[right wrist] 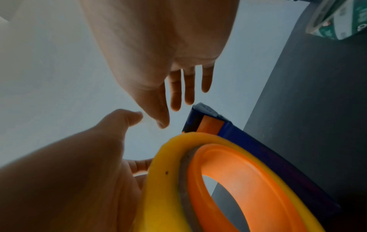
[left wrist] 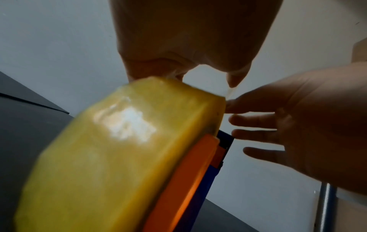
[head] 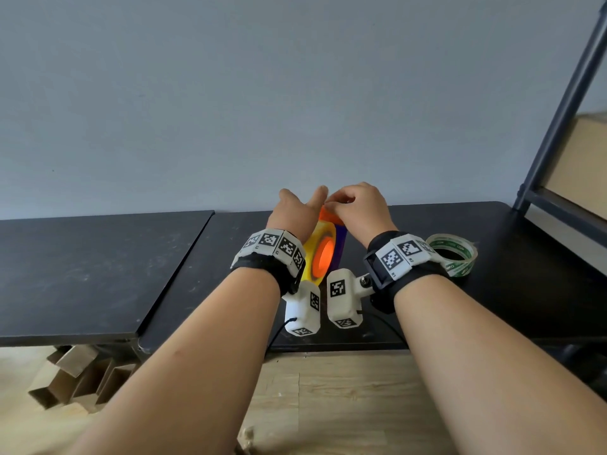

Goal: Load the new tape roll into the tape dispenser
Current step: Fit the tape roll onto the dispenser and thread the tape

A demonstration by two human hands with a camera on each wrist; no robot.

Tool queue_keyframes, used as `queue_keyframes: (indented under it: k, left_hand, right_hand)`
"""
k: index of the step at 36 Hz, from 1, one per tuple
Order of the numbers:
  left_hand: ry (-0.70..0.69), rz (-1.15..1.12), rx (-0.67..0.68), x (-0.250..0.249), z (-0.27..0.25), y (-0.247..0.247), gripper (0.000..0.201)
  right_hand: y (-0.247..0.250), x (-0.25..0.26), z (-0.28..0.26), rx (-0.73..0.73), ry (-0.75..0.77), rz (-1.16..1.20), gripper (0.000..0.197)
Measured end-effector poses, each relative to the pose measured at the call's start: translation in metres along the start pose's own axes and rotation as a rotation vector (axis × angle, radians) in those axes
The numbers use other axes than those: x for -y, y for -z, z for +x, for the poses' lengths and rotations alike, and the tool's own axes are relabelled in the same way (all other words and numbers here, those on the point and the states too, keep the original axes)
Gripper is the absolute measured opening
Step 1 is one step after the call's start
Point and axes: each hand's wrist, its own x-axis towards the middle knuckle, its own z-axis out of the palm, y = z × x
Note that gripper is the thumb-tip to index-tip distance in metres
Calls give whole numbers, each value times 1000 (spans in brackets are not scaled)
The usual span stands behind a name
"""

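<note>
A plain grey wall backs a dark table [head: 98,257] set beside a metal shelving frame [head: 558,110], with wood flooring below. On the table stands the tape dispenser [right wrist: 268,153], blue-bodied with an orange hub, and the yellow tape roll [left wrist: 119,149] is already seated on that hub; the mounting step therefore appears complete. A second roll, clear with green print [head: 455,254], lies flat on the table to the right, near the right wrist and apart from the dispenser; whether it is the spent roll or a spare cannot be established. The left hand [head: 295,211] is at the top of the yellow roll with thumb and a fingertip pinched on what the left wrist view shows as a thin clear film lifting off the roll's upper edge, judged to be the free tape end. The right hand [head: 358,205] hovers just beside it over the dispenser's top; the wrist views show its fingers extended and spread, holding nothing, while the head view suggests some curl. Judgement: the task is well advanced. Outstanding work is to draw the free end forward, thread it toward the cutter end, and press it down; the cutter itself is not clearly visible.
</note>
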Motion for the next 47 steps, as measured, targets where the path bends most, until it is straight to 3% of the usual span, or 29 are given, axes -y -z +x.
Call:
queue_keyframes:
  k: [6,14,20,22,29,35,39,47]
  left_hand:
    - [-8,-69,134,2,-2,4,66]
    - [-31,-145,246,5,-4,11,47]
    - [-109,117,320,10,-4,10,75]
    - [-144,207,316,12,-3,11,82]
    - [-217,368,280,11,-7,8,72]
    - [-353,476,205,8,-13,6,40]
    - [-446,505,98,15,-14,5,40]
    - [-485,517,32,31,-16,1,50]
  right_hand:
    - [1,-8,-3,7,-94,168,6]
    - [-5,-16,-3,-32,-169,160,12]
    - [-4,-17,-3,-33,-205,195,11]
    - [-4,-16,-4,-32,-208,196,13]
    - [-1,-11,-4,-25,-241,271,20]
    - [2,-6,-11,-49,-280,400,15]
    - [5,-2,-14,-62,-279,460,10]
    - [8,-6,-19,-50,-206,472,18]
